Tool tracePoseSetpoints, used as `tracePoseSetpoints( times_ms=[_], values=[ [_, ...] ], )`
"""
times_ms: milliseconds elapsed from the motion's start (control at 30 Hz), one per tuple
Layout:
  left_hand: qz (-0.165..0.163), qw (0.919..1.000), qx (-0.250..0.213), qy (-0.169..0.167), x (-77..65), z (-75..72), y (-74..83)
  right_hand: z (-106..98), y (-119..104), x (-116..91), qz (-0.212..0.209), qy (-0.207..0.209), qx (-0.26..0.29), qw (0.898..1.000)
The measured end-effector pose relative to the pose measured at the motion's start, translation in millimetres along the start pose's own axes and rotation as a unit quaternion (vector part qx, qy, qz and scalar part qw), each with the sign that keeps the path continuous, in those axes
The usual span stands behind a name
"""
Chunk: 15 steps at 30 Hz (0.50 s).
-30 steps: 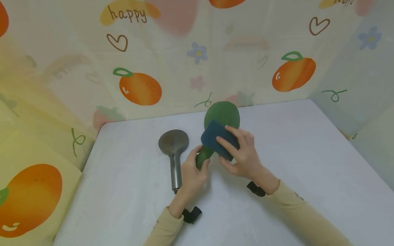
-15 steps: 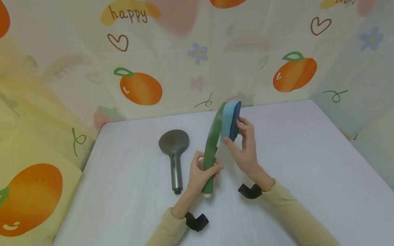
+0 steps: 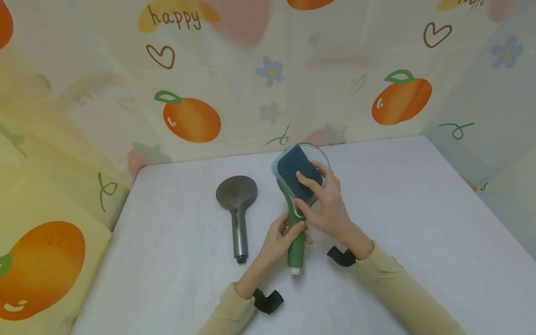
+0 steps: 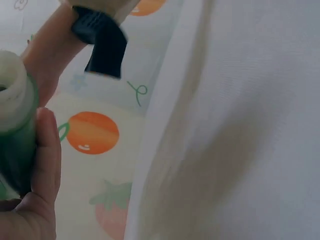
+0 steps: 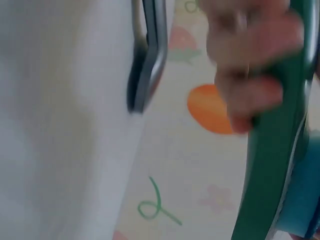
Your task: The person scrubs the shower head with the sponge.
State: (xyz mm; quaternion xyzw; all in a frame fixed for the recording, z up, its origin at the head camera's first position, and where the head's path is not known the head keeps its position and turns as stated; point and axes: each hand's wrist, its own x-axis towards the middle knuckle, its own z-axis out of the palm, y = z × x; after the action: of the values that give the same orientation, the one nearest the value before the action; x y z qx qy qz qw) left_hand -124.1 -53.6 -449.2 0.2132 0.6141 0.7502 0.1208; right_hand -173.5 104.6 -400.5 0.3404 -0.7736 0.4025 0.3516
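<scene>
My left hand (image 3: 277, 239) grips the handle of a green shower head (image 3: 296, 255), its white connector end pointing toward me. In the left wrist view that hollow connector (image 4: 14, 95) shows close up. A two-tone blue sponge (image 3: 294, 170) is in my right hand (image 3: 331, 207), thumb and fingers spread over its dark side. The sponge's light side lies against the shower head's round face and hides most of it; part of the clear rim shows behind. From the right wrist, the sponge (image 5: 302, 192) appears beside the green body (image 5: 270, 170).
A grey shower head (image 3: 237, 195) lies on the white tabletop (image 3: 167, 260), left of my hands, with its handle toward me. Behind the table hangs a fruit-print cloth (image 3: 234, 60). Black straps (image 3: 268, 301) sit at both wrists.
The green shower head has turned from its plain back, through edge-on, to its face side. My right hand has moved the sponge from the back round to the face.
</scene>
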Motion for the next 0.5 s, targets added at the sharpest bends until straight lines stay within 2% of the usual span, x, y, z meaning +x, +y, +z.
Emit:
tracePoseSetpoints(
  times_ms=[100, 200, 333, 500],
  values=[
    [-0.029, 0.9994, 0.017, 0.008, -0.1, 2.1, 4.9, -6.4, 12.5, 9.8, 0.008, 0.009, -0.043, 0.999],
    [-0.048, 0.9984, 0.024, 0.021, -0.7, 4.3, 14.7, -11.6, 24.2, 18.0, 0.034, 0.036, -0.080, 0.996],
    [-0.059, 0.9975, 0.035, 0.020, -2.7, 6.4, 29.2, -14.2, 29.4, 20.4, 0.063, 0.058, -0.086, 0.993],
    [-0.047, 0.9965, 0.065, 0.023, -4.3, 3.9, 36.0, -7.3, 15.4, 6.6, 0.030, 0.009, -0.042, 0.999]
  ],
)
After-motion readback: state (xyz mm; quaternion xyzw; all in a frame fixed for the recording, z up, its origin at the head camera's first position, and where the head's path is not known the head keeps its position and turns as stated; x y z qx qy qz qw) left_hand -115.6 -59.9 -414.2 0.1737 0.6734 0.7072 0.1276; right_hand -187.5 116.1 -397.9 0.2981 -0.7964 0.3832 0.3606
